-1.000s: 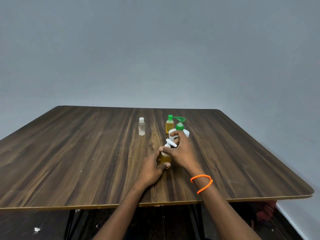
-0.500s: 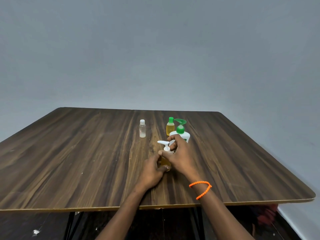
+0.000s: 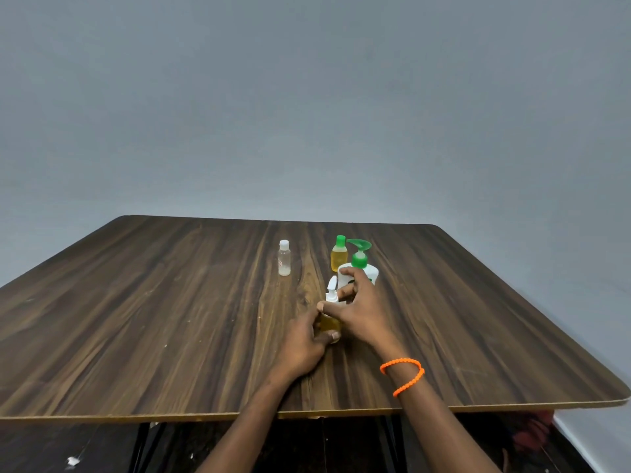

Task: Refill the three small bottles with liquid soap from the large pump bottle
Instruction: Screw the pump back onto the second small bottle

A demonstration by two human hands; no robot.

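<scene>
Gripping one small pump bottle (image 3: 330, 323): left hand (image 3: 302, 346), right hand (image 3: 358, 310); two small bottles, one large pump bottle (image 3: 359, 269) behind.

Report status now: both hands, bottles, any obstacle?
Left hand grips small amber bottle; right hand on its white pump top. Large white green-pump bottle close behind. No obstacle.

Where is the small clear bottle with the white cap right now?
In the head view, the clear bottle stands upright on the table, alone, left of the green-capped yellow bottle and beyond both hands.
</scene>
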